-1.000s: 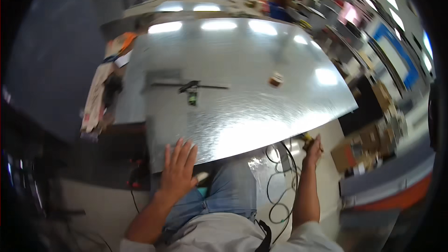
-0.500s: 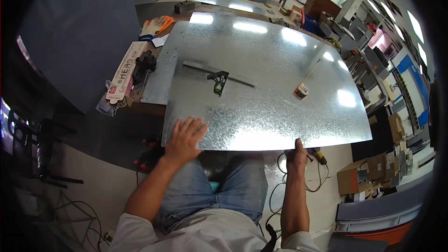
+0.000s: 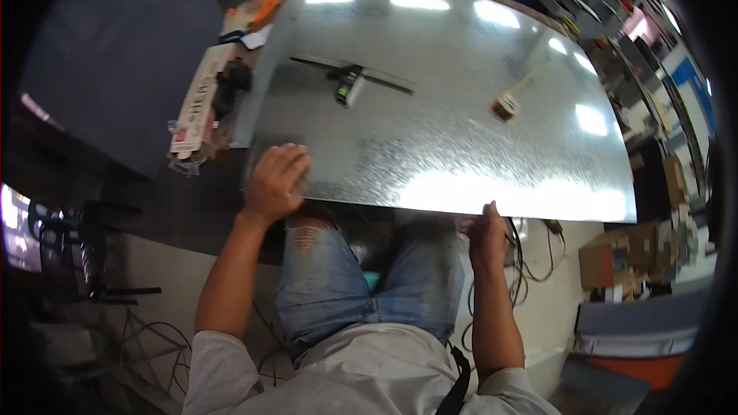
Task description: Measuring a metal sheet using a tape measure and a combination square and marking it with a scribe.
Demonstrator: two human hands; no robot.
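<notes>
A large shiny galvanized metal sheet (image 3: 346, 142) lies in front of me, its near edge above my lap. On its near left corner rests my left hand (image 3: 275, 184), palm down, the fingers laid over the surface. My right hand (image 3: 486, 240) is at the near edge, right of the middle. Its thumb stands up against the edge and the fingers are curled just below, partly blurred. A combination square (image 3: 350, 84) with a dark head and long blade lies on the left part. Towards the right sits a tape measure (image 3: 505, 107) with its blade drawn out.
Left of the sheet are a long cardboard box (image 3: 204, 96), a black tool (image 3: 231, 86) and orange gloves (image 3: 257, 11). Cables (image 3: 519, 269) trail on the floor at right, near cardboard boxes (image 3: 607, 261). A dark chair (image 3: 84, 238) stands at left.
The sheet's near edge now slants down to the right and sits higher in view. Both hands have shifted up with it, the left also leftward. The square and tape measure stay on the sheet.
</notes>
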